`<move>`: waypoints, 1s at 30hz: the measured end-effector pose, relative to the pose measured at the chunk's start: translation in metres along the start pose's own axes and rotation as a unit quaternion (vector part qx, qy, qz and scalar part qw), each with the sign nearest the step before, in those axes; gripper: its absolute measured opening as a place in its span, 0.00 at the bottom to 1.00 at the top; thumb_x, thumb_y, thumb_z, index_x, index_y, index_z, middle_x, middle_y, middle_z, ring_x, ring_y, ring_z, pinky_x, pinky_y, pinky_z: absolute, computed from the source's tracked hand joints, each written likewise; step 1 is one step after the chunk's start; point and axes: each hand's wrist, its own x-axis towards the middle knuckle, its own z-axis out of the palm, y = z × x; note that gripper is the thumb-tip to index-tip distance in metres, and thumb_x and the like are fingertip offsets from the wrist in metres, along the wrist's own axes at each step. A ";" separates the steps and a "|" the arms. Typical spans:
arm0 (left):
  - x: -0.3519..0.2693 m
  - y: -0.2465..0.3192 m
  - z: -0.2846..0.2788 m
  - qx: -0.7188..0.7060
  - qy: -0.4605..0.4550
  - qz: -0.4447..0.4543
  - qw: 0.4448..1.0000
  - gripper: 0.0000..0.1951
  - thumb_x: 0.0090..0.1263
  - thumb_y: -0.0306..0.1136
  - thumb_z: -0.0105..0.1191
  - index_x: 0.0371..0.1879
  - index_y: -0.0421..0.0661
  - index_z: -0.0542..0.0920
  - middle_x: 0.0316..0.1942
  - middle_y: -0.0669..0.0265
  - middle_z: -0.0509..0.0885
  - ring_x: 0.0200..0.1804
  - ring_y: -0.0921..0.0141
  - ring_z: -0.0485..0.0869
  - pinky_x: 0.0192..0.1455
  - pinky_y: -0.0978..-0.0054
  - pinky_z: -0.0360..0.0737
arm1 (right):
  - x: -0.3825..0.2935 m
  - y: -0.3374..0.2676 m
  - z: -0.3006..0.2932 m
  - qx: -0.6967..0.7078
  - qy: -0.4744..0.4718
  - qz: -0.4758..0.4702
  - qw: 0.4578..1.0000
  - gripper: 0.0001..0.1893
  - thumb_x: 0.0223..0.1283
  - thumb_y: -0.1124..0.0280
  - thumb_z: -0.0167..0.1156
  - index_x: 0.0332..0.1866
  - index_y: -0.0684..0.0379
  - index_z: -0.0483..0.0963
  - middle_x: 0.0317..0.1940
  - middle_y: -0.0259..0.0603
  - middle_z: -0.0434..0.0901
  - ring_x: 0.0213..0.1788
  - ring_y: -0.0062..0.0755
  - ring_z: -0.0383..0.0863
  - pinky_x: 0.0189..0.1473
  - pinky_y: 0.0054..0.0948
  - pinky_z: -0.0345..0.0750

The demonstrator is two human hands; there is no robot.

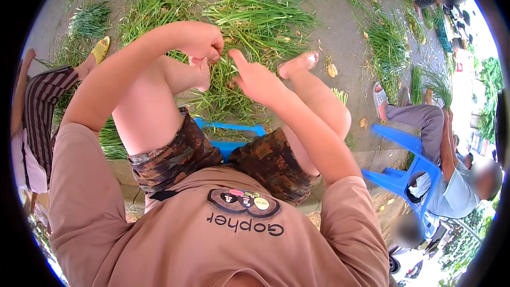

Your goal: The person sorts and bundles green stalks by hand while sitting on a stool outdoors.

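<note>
My left hand (205,44) has thumb and fingertips pinched together on a thin green stalk, mostly hidden by the fingers. Close on its right, my right hand (255,79) has its index finger stretched out and its thumb apart; the other fingers curl out of sight. Beneath both hands, between my bare feet, lies a loose litter of green stalks and leaves (229,97). Beyond my hands is a thick heap of long, thin leafy greens, like chives or young scallions (263,16). A messier pile of greens and dry stems (153,10) lies to its left.
I sit on a blue plastic stool (227,147). At right, a person (450,183) beside a blue plastic chair (414,167) holds a bunch of greens (438,87). A person's striped trouser leg (44,99) and yellow slipper (101,50) are at left. More greens (382,48) lie on the pavement.
</note>
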 end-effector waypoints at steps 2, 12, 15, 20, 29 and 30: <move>-0.004 -0.007 0.008 0.021 -0.039 0.000 0.999 0.09 0.61 0.34 0.56 0.33 0.44 0.86 0.21 0.64 0.85 0.24 0.71 0.82 0.33 0.69 0.77 | -0.016 0.025 0.024 -0.051 0.028 -0.032 0.998 0.30 0.56 0.82 0.54 0.64 0.58 0.54 0.21 0.55 0.78 0.28 0.56 0.81 0.28 0.49 0.74; -0.013 -0.039 -0.005 0.103 -0.033 -0.101 0.989 0.05 0.61 0.30 0.55 0.30 0.43 0.83 0.22 0.66 0.86 0.25 0.72 0.84 0.33 0.69 0.77 | -0.062 0.023 -0.048 0.155 0.047 0.294 0.942 0.22 0.65 0.75 0.45 0.64 0.53 0.57 0.26 0.45 0.76 0.18 0.32 0.75 0.21 0.34 0.71; 0.003 -0.045 -0.003 0.105 -0.053 -0.091 0.989 0.08 0.64 0.32 0.55 0.38 0.44 0.82 0.27 0.65 0.87 0.31 0.71 0.86 0.38 0.68 0.78 | -0.075 0.029 -0.065 0.070 0.104 0.211 0.969 0.21 0.67 0.73 0.45 0.65 0.57 0.56 0.28 0.46 0.78 0.19 0.31 0.76 0.27 0.34 0.74; 0.008 -0.007 0.010 0.093 -0.096 0.018 0.991 0.23 0.66 0.42 0.57 0.57 0.44 0.75 0.35 0.62 0.87 0.37 0.67 0.86 0.42 0.66 0.80 | -0.045 -0.012 -0.036 -0.060 0.079 0.082 0.992 0.21 0.67 0.71 0.50 0.62 0.61 0.56 0.32 0.56 0.80 0.27 0.44 0.80 0.35 0.40 0.76; 0.001 0.000 0.008 -0.160 -0.124 0.123 0.972 0.26 0.73 0.50 0.48 0.53 0.36 0.78 0.48 0.55 0.84 0.50 0.65 0.83 0.55 0.69 0.80 | -0.017 -0.042 -0.018 -0.129 0.100 0.094 0.982 0.25 0.61 0.75 0.48 0.63 0.59 0.53 0.25 0.55 0.81 0.28 0.56 0.83 0.29 0.49 0.79; -0.004 -0.002 0.007 -0.202 -0.131 0.145 0.960 0.23 0.77 0.45 0.43 0.52 0.35 0.78 0.44 0.54 0.85 0.50 0.63 0.84 0.57 0.68 0.81 | -0.017 -0.047 -0.020 -0.160 0.089 0.097 0.978 0.25 0.60 0.75 0.48 0.62 0.62 0.54 0.25 0.54 0.81 0.28 0.55 0.83 0.30 0.48 0.80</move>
